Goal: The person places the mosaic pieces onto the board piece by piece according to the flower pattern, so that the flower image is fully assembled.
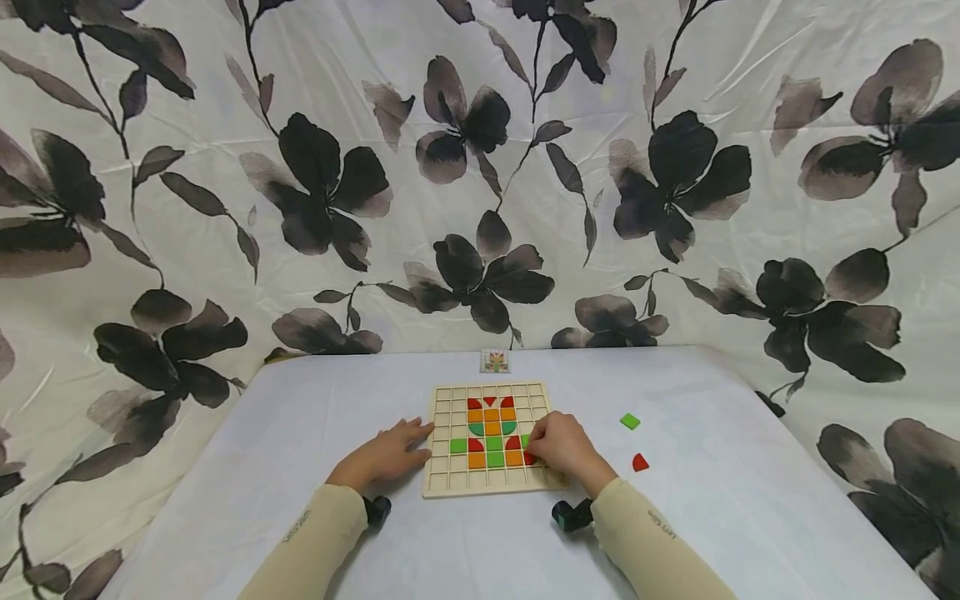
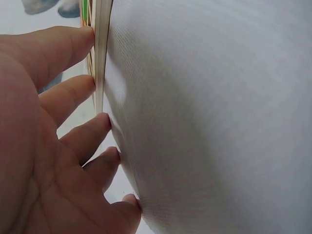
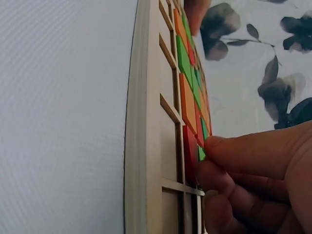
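Observation:
A wooden grid board [image 1: 450,483] lies on the table, with orange, green and red tiles in its middle cells. My right hand [image 1: 562,446] is over its right side, fingers curled. In the right wrist view, thumb and fingertips [image 3: 214,178] pinch at a red tile [image 3: 190,153] low in the grid; the fingertips partly cover it. A green tile [image 3: 201,154] shows just behind the thumb. At the board's left edge, my left hand [image 1: 386,452] rests with fingers spread. Its fingertips [image 2: 84,36] touch the board's side [image 2: 101,53] in the left wrist view.
Right of the board lie a loose green square tile [image 1: 630,421] and a red quarter-round tile [image 1: 640,462]. Behind the board sits a small pattern card [image 1: 495,361]. A white cloth covers the table [image 1: 330,392]; a floral curtain [image 1: 570,208] hangs behind.

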Available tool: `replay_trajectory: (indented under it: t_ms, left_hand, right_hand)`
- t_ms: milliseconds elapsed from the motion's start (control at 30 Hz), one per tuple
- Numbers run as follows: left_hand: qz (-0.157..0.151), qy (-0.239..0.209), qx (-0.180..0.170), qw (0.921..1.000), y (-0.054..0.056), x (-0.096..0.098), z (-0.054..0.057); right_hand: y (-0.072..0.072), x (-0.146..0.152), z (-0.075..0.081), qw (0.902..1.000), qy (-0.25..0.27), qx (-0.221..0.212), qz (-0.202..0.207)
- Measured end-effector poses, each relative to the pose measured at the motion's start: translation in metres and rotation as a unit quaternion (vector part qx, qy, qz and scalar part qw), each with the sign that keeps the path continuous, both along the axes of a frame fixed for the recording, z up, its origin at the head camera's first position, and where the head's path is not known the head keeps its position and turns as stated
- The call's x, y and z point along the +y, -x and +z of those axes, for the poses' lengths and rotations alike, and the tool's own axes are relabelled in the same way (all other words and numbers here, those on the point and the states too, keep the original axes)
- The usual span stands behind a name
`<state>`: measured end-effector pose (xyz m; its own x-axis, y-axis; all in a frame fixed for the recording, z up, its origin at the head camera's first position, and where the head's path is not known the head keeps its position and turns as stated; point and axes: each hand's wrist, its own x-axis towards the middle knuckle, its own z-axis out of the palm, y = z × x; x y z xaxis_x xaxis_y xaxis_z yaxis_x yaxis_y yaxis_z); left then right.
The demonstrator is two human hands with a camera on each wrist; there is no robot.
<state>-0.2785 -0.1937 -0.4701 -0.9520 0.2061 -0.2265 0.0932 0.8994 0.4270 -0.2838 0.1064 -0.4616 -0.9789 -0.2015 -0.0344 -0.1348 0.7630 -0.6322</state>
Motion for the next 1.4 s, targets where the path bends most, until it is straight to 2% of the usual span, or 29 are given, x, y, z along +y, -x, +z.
replay_trajectory:
  t_ms: [267, 500, 833, 1133, 1300, 1400]
  left_hand:
    - [-0.004, -0.001, 0.003, 1.0, 0.0, 0.002, 0.0]
    - [-0.001, 0.003, 0.001, 1.0, 0.0, 0.002, 0.003]
    - [0.003, -0.003, -0.001, 1.0, 0.0, 0.001, 0.001]
    - [0.009, -0.002, -0.004, 1.0, 0.0, 0.001, 0.001]
    - [0.011, 0.001, -0.005, 0.9999, 0.0, 0.001, 0.001]
    - [0.009, -0.001, -0.003, 1.0, -0.001, 0.001, 0.002]
  right_hand:
    - [-0.002, 0.006, 0.005, 0.9996, -0.009, -0.005, 0.028]
    - [-0.001, 0.027, 0.017, 0.9979, -0.036, 0.018, 0.051]
    - [0.0, 0.075, 0.028, 0.9928, -0.109, 0.037, 0.032]
    - [-0.004, 0.118, 0.024, 0.9874, -0.156, -0.004, 0.027]
    - [-0.005, 0.134, 0.025, 0.9844, -0.171, -0.014, 0.039]
    - [-0.006, 0.14, 0.028, 0.982, -0.185, -0.019, 0.029]
